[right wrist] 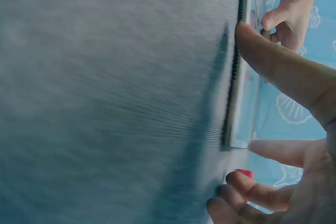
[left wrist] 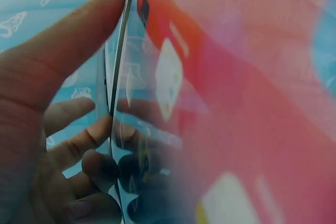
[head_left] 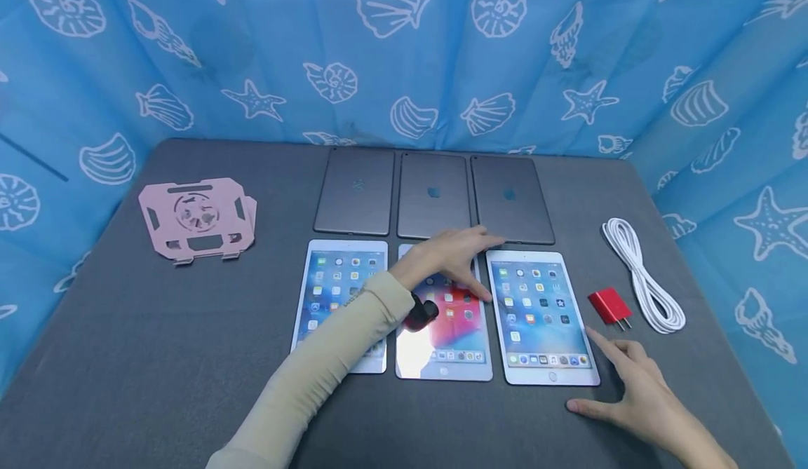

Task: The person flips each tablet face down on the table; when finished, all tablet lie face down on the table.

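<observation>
Three white-framed tablets lie screen up in the front row, lit with app icons. My left hand (head_left: 456, 255) is above the upper part of the middle tablet (head_left: 442, 343), its fingers extended toward the top left corner of the right tablet (head_left: 539, 315). In the left wrist view the thumb (left wrist: 79, 38) is beside a tablet's edge; contact cannot be told. My right hand (head_left: 640, 392) lies spread by the right tablet's lower right corner. Its index fingertip is at the side edge, and its thumb (right wrist: 283, 66) is off the bottom edge. The left tablet (head_left: 328, 273) is partly hidden by my left sleeve.
Behind stand three dark grey tablets, face down: left (head_left: 355, 199), middle (head_left: 432, 209) and right (head_left: 514, 209). A pink metal stand (head_left: 167, 209) lies far left. On the right are a red plug adapter (head_left: 609, 306) and a coiled white cable (head_left: 640, 280). A blue shell-print curtain (head_left: 404, 48) borders the grey table.
</observation>
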`<state>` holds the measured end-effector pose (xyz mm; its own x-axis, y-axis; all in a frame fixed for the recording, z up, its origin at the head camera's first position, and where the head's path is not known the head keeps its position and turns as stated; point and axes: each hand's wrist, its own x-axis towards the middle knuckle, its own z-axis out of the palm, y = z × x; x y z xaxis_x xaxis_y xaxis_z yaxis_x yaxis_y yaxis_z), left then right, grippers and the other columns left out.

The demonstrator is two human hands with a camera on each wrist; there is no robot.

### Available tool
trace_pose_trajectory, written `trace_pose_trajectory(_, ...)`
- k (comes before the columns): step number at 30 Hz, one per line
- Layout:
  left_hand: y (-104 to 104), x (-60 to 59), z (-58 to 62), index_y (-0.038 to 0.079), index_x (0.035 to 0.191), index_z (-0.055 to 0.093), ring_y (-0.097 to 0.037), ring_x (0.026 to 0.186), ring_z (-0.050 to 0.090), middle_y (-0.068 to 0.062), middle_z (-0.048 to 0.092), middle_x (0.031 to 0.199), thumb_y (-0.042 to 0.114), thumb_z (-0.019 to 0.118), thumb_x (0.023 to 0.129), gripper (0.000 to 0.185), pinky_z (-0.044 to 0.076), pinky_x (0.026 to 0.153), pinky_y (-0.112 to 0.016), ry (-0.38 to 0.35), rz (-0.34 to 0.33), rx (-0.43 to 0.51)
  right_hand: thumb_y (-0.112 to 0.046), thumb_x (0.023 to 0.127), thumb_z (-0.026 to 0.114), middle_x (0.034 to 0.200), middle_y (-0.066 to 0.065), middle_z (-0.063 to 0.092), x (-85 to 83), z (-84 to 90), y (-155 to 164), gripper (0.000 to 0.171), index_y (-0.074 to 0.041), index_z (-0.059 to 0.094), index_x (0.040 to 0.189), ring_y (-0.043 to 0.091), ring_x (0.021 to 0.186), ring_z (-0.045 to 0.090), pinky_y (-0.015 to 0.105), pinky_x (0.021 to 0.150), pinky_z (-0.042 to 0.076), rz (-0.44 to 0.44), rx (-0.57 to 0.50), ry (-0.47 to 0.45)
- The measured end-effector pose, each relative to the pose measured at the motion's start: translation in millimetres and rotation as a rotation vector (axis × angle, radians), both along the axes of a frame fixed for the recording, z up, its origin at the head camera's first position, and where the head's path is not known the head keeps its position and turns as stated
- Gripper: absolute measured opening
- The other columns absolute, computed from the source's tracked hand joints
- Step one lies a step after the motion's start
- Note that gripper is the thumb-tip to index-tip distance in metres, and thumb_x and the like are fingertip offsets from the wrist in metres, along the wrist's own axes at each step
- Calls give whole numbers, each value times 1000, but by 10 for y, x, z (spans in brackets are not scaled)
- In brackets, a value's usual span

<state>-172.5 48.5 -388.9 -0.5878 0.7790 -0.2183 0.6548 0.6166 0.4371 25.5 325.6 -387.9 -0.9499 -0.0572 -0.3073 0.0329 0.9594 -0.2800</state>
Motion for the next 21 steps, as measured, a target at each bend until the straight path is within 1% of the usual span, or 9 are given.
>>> trace_pose_trajectory(1, 6, 1, -8, 24, 163, 29, -30, 153, 37, -11, 28, 169, 62, 81, 78, 106, 36, 121, -51, -4, 5, -5, -54, 65, 92, 129, 38, 44, 4, -15, 10, 123, 6, 33, 154, 48, 107, 50, 65, 84, 47, -8, 11, -28)
trace_pose_trajectory(4, 24, 7, -24, 24, 163, 29, -30, 151, 39, -12, 25, 169, 63, 81, 78, 107, 38, 120, -49, -10, 15, -20, -56, 65, 91, 128, 40, 42, 19, -42, 17, 124, 9, 33, 153, 50, 107, 49, 64, 82, 45, -23, 30, -64)
trace_pose_trajectory(7, 36, 12, -30, 25, 163, 29, -29, 148, 43, -12, 26, 168, 64, 81, 78, 107, 42, 116, -46, -7, 20, -31, -57, 68, 89, 124, 38, 44, 23, -41, -4, 121, 13, 34, 151, 45, 103, 50, 60, 81, 46, -35, 37, -75)
trace_pose_trajectory(9, 40, 13, -35, 25, 163, 29, -27, 142, 48, -11, 29, 166, 65, 80, 78, 106, 45, 112, -43, -2, 21, -37, -56, 70, 88, 122, 36, 45, 17, -35, -26, 120, 14, 34, 150, 40, 100, 50, 55, 79, 47, -40, 36, -78)
trace_pose_trajectory(12, 42, 17, -37, 25, 162, 30, -23, 133, 53, -10, 33, 163, 66, 79, 79, 105, 47, 105, -38, 12, 20, -41, -55, 73, 87, 117, 32, 47, -2, -26, -70, 118, 16, 34, 150, 34, 96, 51, 45, 75, 48, -44, 26, -70)
trace_pose_trajectory(14, 47, 18, -37, 25, 162, 31, -19, 120, 56, -9, 40, 157, 67, 78, 79, 104, 49, 93, -32, 25, 14, -42, -53, 73, 88, 114, 29, 48, -19, -27, -91, 118, 17, 33, 150, 30, 94, 52, 37, 72, 46, -41, 6, -53)
trace_pose_trajectory(17, 54, 22, -30, 25, 161, 34, -16, 109, 55, -7, 45, 148, 67, 77, 79, 102, 44, 80, -25, 35, 12, -41, -49, 72, 90, 110, 25, 49, -38, -34, -107, 118, 18, 33, 150, 26, 92, 53, 27, 67, 40, -34, -28, -21)
trace_pose_trajectory(19, 57, 25, -27, 25, 161, 35, -15, 105, 54, -5, 46, 146, 67, 77, 79, 101, 42, 76, -23, 37, 14, -43, -45, 71, 92, 108, 23, 49, -51, -47, -101, 117, 18, 34, 149, 24, 91, 52, 23, 65, 36, -26, -50, 6)
trace_pose_trajectory(21, 56, 29, -25, 26, 160, 37, -15, 107, 53, -5, 45, 148, 67, 77, 79, 99, 41, 78, -22, 36, 20, -38, -42, 69, 94, 108, 22, 50, -59, -61, -89, 116, 19, 35, 149, 23, 90, 50, 22, 64, 36, -18, -69, 26)
